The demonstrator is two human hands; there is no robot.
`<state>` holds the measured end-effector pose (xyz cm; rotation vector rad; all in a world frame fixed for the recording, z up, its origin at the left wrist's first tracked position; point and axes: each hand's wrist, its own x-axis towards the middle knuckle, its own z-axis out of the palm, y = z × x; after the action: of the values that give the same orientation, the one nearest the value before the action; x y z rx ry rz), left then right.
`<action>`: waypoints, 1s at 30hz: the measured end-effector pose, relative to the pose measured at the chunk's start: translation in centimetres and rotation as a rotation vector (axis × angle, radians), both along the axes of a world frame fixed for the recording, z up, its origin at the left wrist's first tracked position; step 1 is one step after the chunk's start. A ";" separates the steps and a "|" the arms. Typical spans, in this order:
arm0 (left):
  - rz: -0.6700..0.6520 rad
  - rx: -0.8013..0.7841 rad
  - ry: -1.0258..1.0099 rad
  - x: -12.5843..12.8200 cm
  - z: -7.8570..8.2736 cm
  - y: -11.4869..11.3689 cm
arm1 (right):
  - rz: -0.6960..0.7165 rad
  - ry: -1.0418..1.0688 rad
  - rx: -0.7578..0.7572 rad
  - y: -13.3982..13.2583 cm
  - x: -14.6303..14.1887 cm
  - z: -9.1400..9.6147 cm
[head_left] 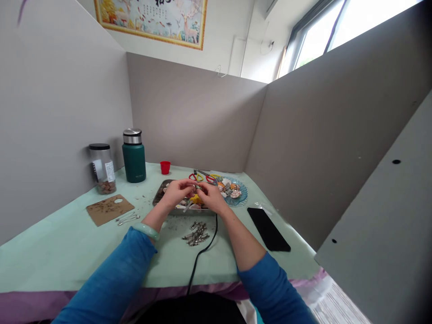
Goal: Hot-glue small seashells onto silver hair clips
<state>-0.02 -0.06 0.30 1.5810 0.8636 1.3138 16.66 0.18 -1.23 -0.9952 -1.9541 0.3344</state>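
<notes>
My left hand [179, 191] and my right hand [212, 197] meet above a metal tray [199, 212]. Their fingertips are pinched together around a small greenish piece [198, 187], mostly covered by the fingers and too small to name. Beneath them in the tray lie shells and a yellow star-shaped piece [195, 199]; the hands hide part of the contents. In front of the tray is a pile of small silvery metal pieces [195, 235], perhaps clips. Just right of the hands, a blue scalloped plate [243, 198] holds shells [234, 193].
Behind the tray lie scissors [209, 178] with coloured handles and a red cup [165, 168]. On the left stand a green bottle [134, 162], a jar [105, 173], a brown card [110, 210] and safety pins [128, 218]. A black cord [199, 256] crosses the front; a black phone [268, 228] lies right.
</notes>
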 end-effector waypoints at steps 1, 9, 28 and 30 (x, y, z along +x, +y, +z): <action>0.015 0.029 0.038 0.0 0.0 0.1 | 0.003 0.002 0.001 0.0 0.0 0.0; 0.110 0.279 0.197 -0.3 -0.6 0.7 | 0.030 0.028 -0.008 0.1 0.0 -0.1; 0.263 0.382 0.275 -0.2 -0.5 0.4 | 0.114 0.219 -0.205 0.3 0.1 0.2; 0.233 0.309 0.221 -0.2 -0.6 0.6 | 0.112 0.216 -0.206 0.4 0.1 0.2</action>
<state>-0.22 0.50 -0.30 1.9404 1.0443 1.5121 16.78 0.60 -1.06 -0.9388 -1.8069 0.6899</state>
